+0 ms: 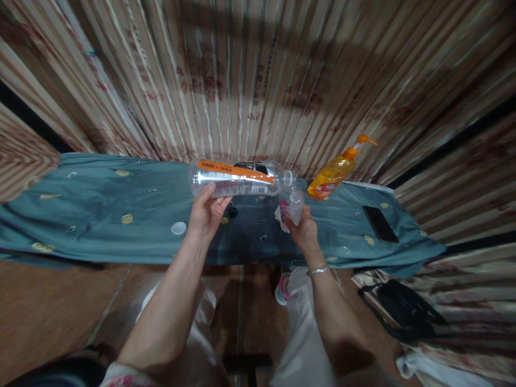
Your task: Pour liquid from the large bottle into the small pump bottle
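My left hand (207,212) grips a large clear plastic bottle (236,178) from below, near its base. The bottle lies level in the air, its orange and silver label facing me and its mouth pointing right. In my right hand (305,232) is a smaller clear plastic container (294,203) with pink print, tilted just at the large bottle's mouth. Whether the two touch cannot be made out. Something white and crumpled (281,219) shows beside my right fingers. Below the bottle, a small black round piece (233,211) and a white cap (178,228) lie on the cloth.
A pump bottle of orange liquid (332,176) stands at the back right of the table with its teal cloth (92,209). A dark phone (380,223) lies farther right. Striped curtains (250,80) hang close behind. A black bag (407,306) sits low at right.
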The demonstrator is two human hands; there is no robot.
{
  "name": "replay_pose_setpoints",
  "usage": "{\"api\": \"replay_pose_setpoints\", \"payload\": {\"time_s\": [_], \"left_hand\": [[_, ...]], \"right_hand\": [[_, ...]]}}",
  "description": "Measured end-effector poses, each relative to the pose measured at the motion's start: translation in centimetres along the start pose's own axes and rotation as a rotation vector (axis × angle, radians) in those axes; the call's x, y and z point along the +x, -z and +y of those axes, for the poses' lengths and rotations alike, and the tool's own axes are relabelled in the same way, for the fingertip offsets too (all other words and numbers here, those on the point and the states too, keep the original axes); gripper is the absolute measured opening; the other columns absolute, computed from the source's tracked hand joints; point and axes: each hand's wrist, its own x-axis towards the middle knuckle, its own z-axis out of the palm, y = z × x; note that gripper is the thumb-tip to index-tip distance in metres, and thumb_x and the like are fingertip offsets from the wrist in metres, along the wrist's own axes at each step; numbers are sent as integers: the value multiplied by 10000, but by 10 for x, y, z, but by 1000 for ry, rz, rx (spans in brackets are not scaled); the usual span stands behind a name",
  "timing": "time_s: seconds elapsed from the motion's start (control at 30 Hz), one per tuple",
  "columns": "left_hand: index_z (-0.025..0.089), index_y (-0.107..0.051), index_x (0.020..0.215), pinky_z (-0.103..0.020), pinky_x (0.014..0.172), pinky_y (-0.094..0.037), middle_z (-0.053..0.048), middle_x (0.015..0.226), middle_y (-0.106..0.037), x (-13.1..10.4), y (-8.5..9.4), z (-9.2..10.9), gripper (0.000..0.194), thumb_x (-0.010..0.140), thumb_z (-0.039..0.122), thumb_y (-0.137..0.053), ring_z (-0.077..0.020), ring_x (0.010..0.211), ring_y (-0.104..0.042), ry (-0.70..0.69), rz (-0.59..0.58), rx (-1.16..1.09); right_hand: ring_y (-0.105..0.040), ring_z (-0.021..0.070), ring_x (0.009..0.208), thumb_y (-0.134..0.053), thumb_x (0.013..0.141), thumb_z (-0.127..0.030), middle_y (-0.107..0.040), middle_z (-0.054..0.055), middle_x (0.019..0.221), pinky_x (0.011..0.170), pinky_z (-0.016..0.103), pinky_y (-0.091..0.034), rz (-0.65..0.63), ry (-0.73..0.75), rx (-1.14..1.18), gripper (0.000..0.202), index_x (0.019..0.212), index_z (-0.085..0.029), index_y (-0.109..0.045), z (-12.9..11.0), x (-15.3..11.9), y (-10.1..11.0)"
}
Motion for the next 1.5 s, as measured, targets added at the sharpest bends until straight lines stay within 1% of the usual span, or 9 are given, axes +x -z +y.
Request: {"api": "replay_pose_setpoints", "payload": {"time_s": [0.1, 0.2, 0.47, 0.67, 0.8, 0.97, 1.1, 1.23, 1.5], "left_hand": [[209, -691, 1002, -411, 1038, -578, -83, 1086, -790, 0, 0, 0, 404, 649, 271, -879, -279, 1161, -727, -1, 10, 12], [202, -685, 1014, -417, 1042, -575, -98, 1110, -787, -1, 0, 0, 439, 637, 291, -893, -292, 1190, -716, -8, 4, 14], [215, -666, 1019, -426, 1053, -570, -99, 1108, -785, -1, -1, -1, 457, 631, 300, -893, -307, 1245, -695, -3, 17, 20], [221, -690, 1037, -422, 1061, -572, -96, 1145, -787, -1, 0, 1, 416, 668, 272, -875, -300, 1247, -701, 11, 16, 17], [222, -687, 1045, -432, 1068, -569, -102, 1147, -787, -1, -1, 0, 453, 645, 282, -891, -313, 1275, -685, 11, 12, 12], [219, -692, 1022, -417, 1037, -592, -92, 1138, -796, -1, -1, -1, 416, 659, 288, -884, -299, 1217, -717, 4, 15, 10], [209, -693, 1024, -415, 1032, -589, -111, 1153, -791, -1, -1, -1, 423, 655, 288, -884, -310, 1239, -705, 0, 21, 20], [217, -687, 996, -419, 1029, -584, -98, 1121, -793, -1, -1, -1, 409, 650, 300, -888, -306, 1219, -710, -3, 15, 23], [204, -698, 998, -434, 1053, -573, -112, 1118, -791, -2, -2, -1, 396, 658, 289, -881, -314, 1228, -706, -4, 26, 15]], "right_hand": [[-767, 311, 971, -687, 860, -351, -784, 162, 1075, 777, 343, -563, -6, -12, -7, 531, 1323, -138, -542, -1, 0, 1], [-768, 317, 976, -688, 859, -358, -785, 163, 1069, 772, 342, -560, -15, -28, -17, 550, 1335, -130, -534, -1, 1, 1], [-767, 311, 910, -690, 870, -369, -784, 153, 1016, 719, 331, -543, -20, -30, -38, 534, 1325, -138, -534, 0, 0, 0], [-763, 303, 941, -677, 871, -349, -780, 158, 1042, 749, 331, -545, -18, -12, -30, 522, 1323, -129, -538, -1, 0, 1], [-762, 304, 949, -672, 858, -350, -783, 157, 1055, 740, 328, -545, -18, -21, -26, 535, 1327, -132, -538, -2, 1, 1], [-764, 303, 944, -679, 851, -358, -786, 155, 1047, 730, 323, -545, -19, -33, -28, 526, 1309, -137, -548, -2, 1, 2], [-764, 300, 946, -667, 864, -364, -784, 155, 1063, 733, 323, -548, -15, -22, -24, 512, 1313, -145, -552, -2, 0, 2], [-762, 306, 961, -673, 862, -357, -781, 165, 1073, 752, 332, -549, -19, -28, -23, 521, 1318, -135, -551, -2, 0, 2], [-763, 304, 928, -661, 877, -375, -782, 152, 1039, 719, 324, -541, -22, -22, -42, 503, 1311, -148, -550, -1, 0, 1]]}}
